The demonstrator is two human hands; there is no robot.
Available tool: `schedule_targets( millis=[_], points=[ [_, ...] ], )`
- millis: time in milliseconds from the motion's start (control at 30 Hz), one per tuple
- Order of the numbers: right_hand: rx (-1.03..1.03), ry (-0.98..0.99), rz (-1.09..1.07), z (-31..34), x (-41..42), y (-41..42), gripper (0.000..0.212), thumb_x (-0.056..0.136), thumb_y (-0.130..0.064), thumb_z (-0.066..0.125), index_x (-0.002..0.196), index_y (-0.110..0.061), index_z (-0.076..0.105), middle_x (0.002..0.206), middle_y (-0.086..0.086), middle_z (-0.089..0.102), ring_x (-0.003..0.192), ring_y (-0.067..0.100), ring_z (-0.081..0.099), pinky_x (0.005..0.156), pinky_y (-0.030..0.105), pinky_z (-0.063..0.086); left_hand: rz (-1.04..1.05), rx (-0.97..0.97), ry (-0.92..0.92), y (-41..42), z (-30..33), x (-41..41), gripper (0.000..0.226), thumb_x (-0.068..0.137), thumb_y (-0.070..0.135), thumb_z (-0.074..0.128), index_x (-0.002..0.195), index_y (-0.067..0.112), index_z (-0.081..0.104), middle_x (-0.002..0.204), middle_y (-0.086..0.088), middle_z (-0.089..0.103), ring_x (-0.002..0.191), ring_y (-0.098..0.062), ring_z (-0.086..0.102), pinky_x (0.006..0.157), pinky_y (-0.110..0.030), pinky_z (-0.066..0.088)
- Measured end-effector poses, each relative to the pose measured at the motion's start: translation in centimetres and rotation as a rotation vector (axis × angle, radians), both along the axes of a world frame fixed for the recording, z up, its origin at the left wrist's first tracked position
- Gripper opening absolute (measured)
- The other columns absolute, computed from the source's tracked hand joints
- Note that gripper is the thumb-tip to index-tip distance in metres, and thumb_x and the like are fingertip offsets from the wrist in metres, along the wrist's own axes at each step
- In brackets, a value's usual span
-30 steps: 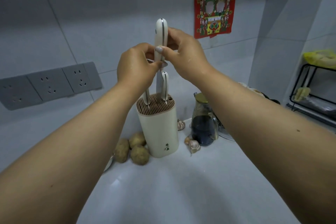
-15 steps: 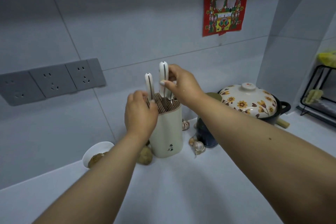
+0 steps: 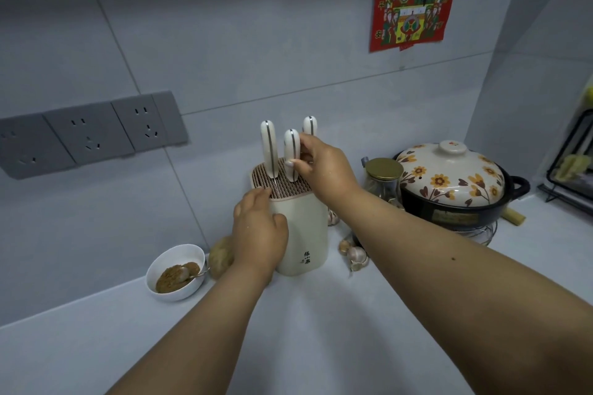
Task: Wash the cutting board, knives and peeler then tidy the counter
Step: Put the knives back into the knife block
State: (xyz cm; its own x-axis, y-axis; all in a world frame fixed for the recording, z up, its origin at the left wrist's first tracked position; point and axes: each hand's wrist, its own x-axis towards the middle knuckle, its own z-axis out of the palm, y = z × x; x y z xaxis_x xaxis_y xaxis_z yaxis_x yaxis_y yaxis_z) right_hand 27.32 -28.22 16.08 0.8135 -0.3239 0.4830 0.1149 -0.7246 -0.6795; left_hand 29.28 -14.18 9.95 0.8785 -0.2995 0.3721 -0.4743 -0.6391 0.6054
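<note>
knives: three white handles stand upright in the block (image 3: 300,228), blades buried in the slotted top. Left knife (image 3: 269,151), mid knife (image 3: 291,152), rear knife (image 3: 310,126).
block: cream, upright on the counter (image 3: 321,330), near the back wall. Centre of the clock below.
right hand (image 3: 322,170): thumb and fingers pinch the mid knife handle low down, just above the slots. Grasping, not released.
left hand (image 3: 260,234): wrapped round the block's 9 o'clock side, fingertips at the rim, steadying it.
step: judged as seating the mid knife; the washing part looks done for the knives. Board and peeler not in view.
handling: knives stiff and light, handles smooth and probably wet, so slippery. Hold by the handle only and push straight down along the slot. The block looks tall and narrow, so likely tippy; keep the left hand on it.
risk: a skewed blade could jam in the slats or rock the block.
4 o'clock: garlic (image 3: 354,255) on the counter.
3 o'clock: jar (image 3: 383,176), then a floral pot (image 3: 455,183).
8 o'clock: potato (image 3: 221,255), bowl (image 3: 175,272) of brown paste with a spoon.
10 o'clock: sockets (image 3: 86,135) on the wall.
</note>
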Motion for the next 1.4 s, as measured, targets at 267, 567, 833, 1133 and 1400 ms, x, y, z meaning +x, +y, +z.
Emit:
schedule_targets(
  millis=[267,567,833,1133,1400],
  points=[
    [0.056,0.026,0.0,0.2,-0.7,-0.3,0.05,0.085,-0.022,0.068,0.132,-0.018,0.051,0.108,0.004,0.067,0.099,0.018,0.064,0.091,0.035,0.051,0.018,0.071,0.069,-0.3,0.8,-0.5,0.054,0.089,0.017,0.051,0.142,0.013,0.043,0.151,-0.004,0.034,0.134,-0.026,0.033,0.109,-0.031,0.028],
    [0.1,0.047,-0.068,1.0,-5.7,-1.6,0.044,0.088,-0.038,0.063,0.126,-0.019,0.052,0.096,-0.002,0.065,0.089,0.015,0.062,0.082,0.035,0.052,-0.067,0.057,0.058,-1.1,2.6,-4.6,0.043,0.088,0.017,0.053,0.13,0.016,0.058,0.137,-0.003,0.045,0.116,-0.022,0.052,0.093,-0.028,0.043],
    [0.159,0.054,-0.182,1.0,-13.3,-5.2,0.041,0.091,-0.044,0.056,0.125,-0.022,0.053,0.093,-0.005,0.065,0.089,0.014,0.061,0.077,0.03,0.049,-0.243,0.123,0.08,-5.5,4.0,-10.2,0.034,0.089,0.017,0.053,0.122,0.018,0.062,0.11,-0.004,0.065,0.098,-0.024,0.061,0.083,-0.034,0.052],
    [0.225,0.041,-0.427,0.2,-25.3,-12.0,0.034,0.091,-0.045,0.053,0.119,-0.025,0.056,0.089,-0.003,0.068,0.086,0.016,0.067,0.081,0.036,0.053,-0.474,0.108,0.081,-14.5,4.0,-18.9,0.035,0.086,0.013,0.05,0.118,0.018,0.063,0.097,-0.004,0.07,0.094,-0.026,0.064,0.081,-0.033,0.052],
    [0.346,0.052,-0.66,-2.2,-40.3,-17.5,0.035,0.091,-0.051,0.048,0.116,-0.026,0.055,0.097,-0.001,0.067,0.088,0.019,0.065,0.082,0.046,0.054,-0.757,0.199,0.138,-23.4,2.6,-30.3,0.033,0.085,0.018,0.053,0.117,0.022,0.06,0.097,0.003,0.065,0.09,-0.02,0.064,0.078,-0.033,0.053]
  ],
)
